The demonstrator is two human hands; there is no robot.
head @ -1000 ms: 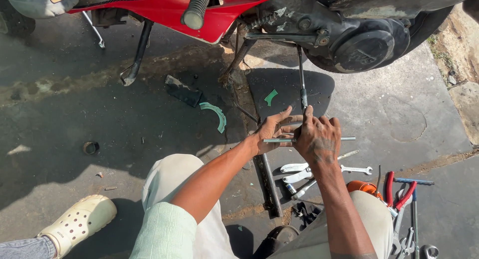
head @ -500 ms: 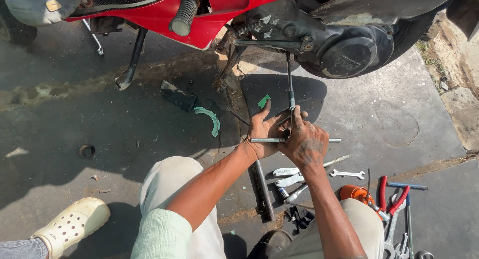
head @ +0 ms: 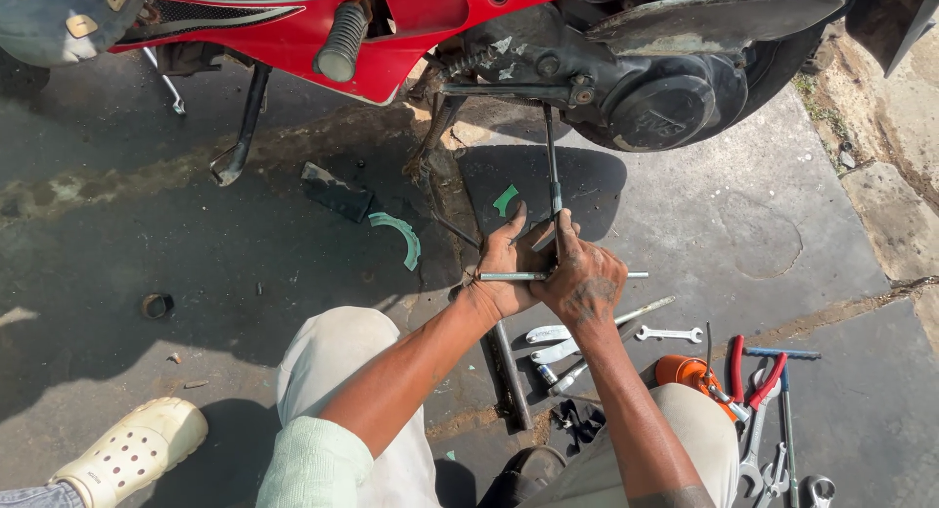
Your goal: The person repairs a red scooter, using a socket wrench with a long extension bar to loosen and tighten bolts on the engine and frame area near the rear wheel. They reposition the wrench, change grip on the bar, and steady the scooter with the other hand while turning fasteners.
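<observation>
Both my hands grip a T-handle wrench whose long shaft runs up to the underside of a red motorcycle. My left hand holds the left half of the crossbar, fingers wrapped over it. My right hand closes on the right half, where shaft and crossbar meet; the bar's tip sticks out past it. The shaft's far end meets the dark engine parts by the footrest bar.
Loose spanners lie on the concrete just right of my hands. Red-handled pliers, an orange oil can and more tools sit at lower right. A green curved piece and a black part lie left. My knees frame the bottom.
The view has shifted closer to the motorcycle and my hands, still on the wrench, have moved slightly up and left. The crossbar stays roughly horizontal.
</observation>
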